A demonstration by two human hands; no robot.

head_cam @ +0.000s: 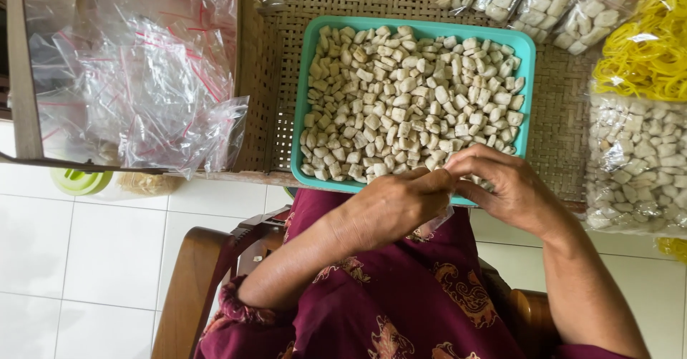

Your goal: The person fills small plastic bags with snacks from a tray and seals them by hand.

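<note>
A teal tray [306,115] full of small pale square pieces [408,94] rests on a woven mat. My left hand [392,205] and my right hand [504,187] meet at the tray's near edge, fingertips pinched together on a small clear plastic bag [438,223] that hangs below them. The bag's contents are mostly hidden by my fingers.
A heap of empty clear zip bags [143,73] lies in a wooden box at the left. Filled bags [633,158] of the same pieces lie at the right and along the top right. Yellow rubber bands [644,44] are piled at the far right. A green lid [80,180] sits below the table edge.
</note>
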